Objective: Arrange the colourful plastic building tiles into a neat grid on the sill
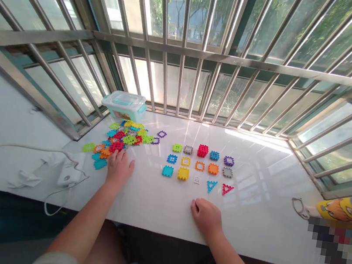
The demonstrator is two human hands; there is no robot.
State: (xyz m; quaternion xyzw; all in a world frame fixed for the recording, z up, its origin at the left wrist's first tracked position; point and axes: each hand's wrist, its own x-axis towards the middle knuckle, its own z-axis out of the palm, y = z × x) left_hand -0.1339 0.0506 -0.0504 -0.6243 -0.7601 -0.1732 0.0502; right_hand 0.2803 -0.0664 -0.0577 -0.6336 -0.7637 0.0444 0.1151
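My left hand (pixel 119 168) reaches to the near edge of a heap of colourful plastic building tiles (pixel 129 139). Its fingers are apart and its fingertips touch the heap beside a red tile (pixel 116 145); no tile is seen gripped. Curled into a fist, my right hand (pixel 206 216) rests on the white tabletop below the sorted tiles. These lie in three rows, including a red stack (pixel 202 150), an orange stack (pixel 213 169), a yellow stack (pixel 183 173), a small white tile (pixel 197 179), a blue triangle (pixel 211 186) and a red triangle (pixel 227 189).
A clear lidded box (pixel 124 104) stands behind the heap. A white power adapter (pixel 69 173) with cables lies at the left. A yellow and blue bottle-like object (pixel 341 207) with a loop lies at the right edge. Metal window bars (pixel 203 56) border the back.
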